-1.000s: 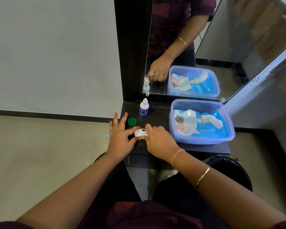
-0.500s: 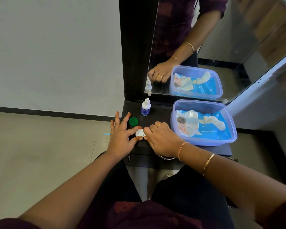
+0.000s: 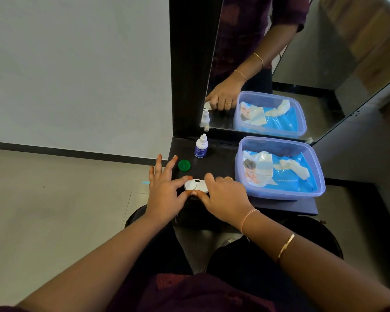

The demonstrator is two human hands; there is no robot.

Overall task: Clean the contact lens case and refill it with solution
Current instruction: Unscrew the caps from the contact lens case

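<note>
Two hands pinch the case (image 3: 196, 185) at the shelf's (image 3: 221, 158) front edge: left hand (image 3: 164, 197) steadies, right hand (image 3: 225, 197) grips. Light, rigid, likely slippery; hold by its rims.

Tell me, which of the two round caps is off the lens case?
The green cap. It lies loose on the dark shelf beside the left hand, while the white cap sits on the case.
</note>
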